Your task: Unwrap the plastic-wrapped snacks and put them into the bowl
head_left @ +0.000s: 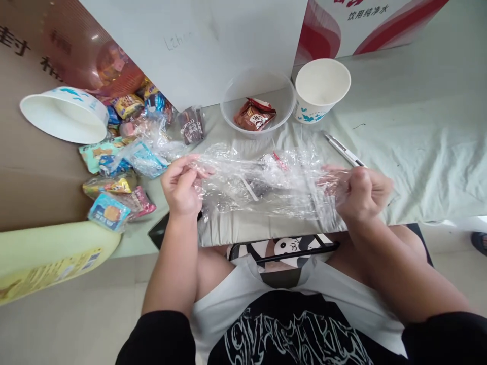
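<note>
A crinkled clear plastic bag [262, 187] is stretched sideways between my two hands, above the front edge of the cloth-covered table. My left hand [184, 185] grips its left end, thumb pressed against the fingers. The right end is bunched in my right hand [363, 192], which is closed around it. A small white and red piece [276, 161] shows at the bag's upper middle; whether it lies inside or behind the film I cannot tell. Just beyond the bag stands a clear plastic bowl [234, 96] with red-brown snack packets [255, 114] in it.
A paper cup [321, 91] stands right of the bowl, and a pen [344, 149] lies before it. Several wrapped snacks [142, 157] are heaped at left beside a tipped paper bowl [68, 115]. A yellow bottle [57, 258] and white box [213, 45] flank them. A panda-patterned item [289, 248] rests on my lap.
</note>
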### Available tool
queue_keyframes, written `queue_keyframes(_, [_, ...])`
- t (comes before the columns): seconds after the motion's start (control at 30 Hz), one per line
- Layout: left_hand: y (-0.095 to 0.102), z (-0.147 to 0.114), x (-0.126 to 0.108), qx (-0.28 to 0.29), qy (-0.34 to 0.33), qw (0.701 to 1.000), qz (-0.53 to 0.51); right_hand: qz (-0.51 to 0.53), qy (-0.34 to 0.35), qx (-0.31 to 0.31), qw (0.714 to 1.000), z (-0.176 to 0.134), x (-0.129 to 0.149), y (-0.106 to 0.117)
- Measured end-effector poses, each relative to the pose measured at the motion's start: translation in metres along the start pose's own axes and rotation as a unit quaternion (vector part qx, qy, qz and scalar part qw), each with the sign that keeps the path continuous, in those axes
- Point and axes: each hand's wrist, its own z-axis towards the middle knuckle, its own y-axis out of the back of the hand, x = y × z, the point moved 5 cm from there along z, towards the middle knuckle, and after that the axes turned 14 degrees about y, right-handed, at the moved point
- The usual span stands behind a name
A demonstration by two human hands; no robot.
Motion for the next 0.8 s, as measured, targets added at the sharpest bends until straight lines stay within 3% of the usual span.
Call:
queue_keyframes(0.07, [-0.001,-0.001,0.004,-0.005,0.047,0.999,-0.021,0.028,-0.031,0.009,0.999,0.000,-0.002,-0.001])
queue_keyframes(0.2, [-0.002,-0.008,0.012,-0.019,0.158,0.986,-0.051,-0.002,-0.116,0.141,0.983,0.007,-0.015,0.001])
queue_keyframes(0.33, [-0.018,-0.031,0.031,0.061,0.300,0.948,-0.085,-0.076,-0.068,0.154,0.983,0.014,-0.023,0.014])
queue_keyframes(0.4, [-0.029,-0.049,0.044,0.103,0.372,0.915,-0.115,-0.050,-0.057,0.164,0.984,0.007,-0.025,0.010])
queue_keyframes(0.47, [-0.038,-0.066,0.055,0.130,0.425,0.884,-0.145,-0.045,-0.043,0.223,0.973,-0.005,-0.024,-0.003])
queue_keyframes(0.6, [-0.047,-0.079,0.063,0.131,0.445,0.863,-0.202,-0.178,0.030,0.355,0.917,-0.027,-0.018,-0.025])
queue_keyframes(0.8, [-0.049,-0.078,0.061,0.116,0.465,0.842,-0.247,-0.292,0.058,0.347,0.889,-0.029,-0.020,-0.029])
